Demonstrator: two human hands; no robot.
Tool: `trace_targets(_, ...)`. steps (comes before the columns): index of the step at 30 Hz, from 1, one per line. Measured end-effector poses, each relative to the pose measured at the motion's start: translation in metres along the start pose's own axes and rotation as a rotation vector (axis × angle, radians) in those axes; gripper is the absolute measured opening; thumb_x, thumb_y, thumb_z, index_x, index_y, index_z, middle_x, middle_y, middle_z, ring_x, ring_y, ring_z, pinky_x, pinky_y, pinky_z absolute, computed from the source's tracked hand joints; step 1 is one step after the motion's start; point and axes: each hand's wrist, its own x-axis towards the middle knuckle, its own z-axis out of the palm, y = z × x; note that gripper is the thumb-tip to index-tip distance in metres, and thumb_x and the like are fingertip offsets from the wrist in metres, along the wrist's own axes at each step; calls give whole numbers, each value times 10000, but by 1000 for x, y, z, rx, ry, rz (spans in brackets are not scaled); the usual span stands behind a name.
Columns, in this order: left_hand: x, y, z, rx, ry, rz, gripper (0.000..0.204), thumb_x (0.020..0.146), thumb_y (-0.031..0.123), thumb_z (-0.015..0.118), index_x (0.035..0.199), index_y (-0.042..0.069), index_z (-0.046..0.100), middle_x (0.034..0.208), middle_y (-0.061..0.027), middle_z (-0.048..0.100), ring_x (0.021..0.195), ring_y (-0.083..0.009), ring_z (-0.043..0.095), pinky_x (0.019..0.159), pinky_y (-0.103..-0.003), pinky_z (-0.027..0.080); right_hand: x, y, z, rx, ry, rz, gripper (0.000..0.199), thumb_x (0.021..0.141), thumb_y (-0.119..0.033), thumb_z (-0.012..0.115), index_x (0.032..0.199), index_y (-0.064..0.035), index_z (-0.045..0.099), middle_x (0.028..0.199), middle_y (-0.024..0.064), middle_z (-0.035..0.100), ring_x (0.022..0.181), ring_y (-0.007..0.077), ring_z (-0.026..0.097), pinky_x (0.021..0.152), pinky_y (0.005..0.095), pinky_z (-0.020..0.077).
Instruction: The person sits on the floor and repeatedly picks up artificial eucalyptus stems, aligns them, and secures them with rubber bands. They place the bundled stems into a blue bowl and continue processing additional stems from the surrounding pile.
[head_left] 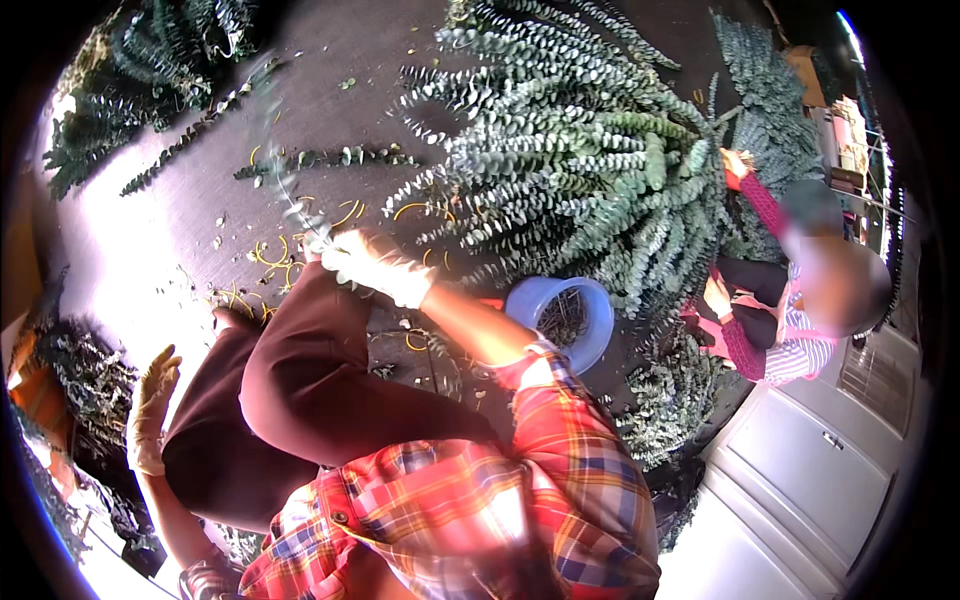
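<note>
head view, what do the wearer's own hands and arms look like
The left hand and right hand both wear pale, close-fitting gloves ending around the wrist; glare whitens the right one. The forearms are bare below the sleeves. The right sleeve is red plaid with navy, white and yellow, stopping near the elbow; the left sleeve shows only partly.

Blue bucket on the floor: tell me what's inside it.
Thin, dark, twig-like scraps lie tangled inside the blue bucket. They cover its bottom, so anything beneath them cannot be seen.
</note>
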Motion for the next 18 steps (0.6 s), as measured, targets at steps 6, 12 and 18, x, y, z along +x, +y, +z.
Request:
trace_targets(6, -16, 50, 23, -58, -24, 92, 449, 932, 282, 529, 1313, 58, 448, 1188, -82, 550, 1058, -141, 486, 969, -279, 366, -78, -147, -175, -238, 398, -652, 329, 881, -361, 546, 895, -38, 607, 755, 41, 620, 659, 155, 590, 566, 313, 466)
trace_targets(12, 5, 21, 1, 80, -54, 117, 490, 918, 349, 530, 1308, 60, 456, 1151, -105, 583, 996, -171, 521, 928, -308, 397, -186, -148, -352, -1290, 883, 17, 343, 884, -287, 530, 1131, -55, 582, 1112, 96, 625, 964, 249, 611, 844, 398, 462)
trace_targets(18, -12, 30, 7, 176, -20, 85, 529, 895, 425, 533, 1301, 90, 478, 1172, -94, 580, 1023, -179, 523, 923, -323, 394, -281, 101, -369, -1061, 892, 599, 287, 898, -279, 404, 945, -106, 628, 848, 93, 637, 738, 192, 584, 660, 351, 454)
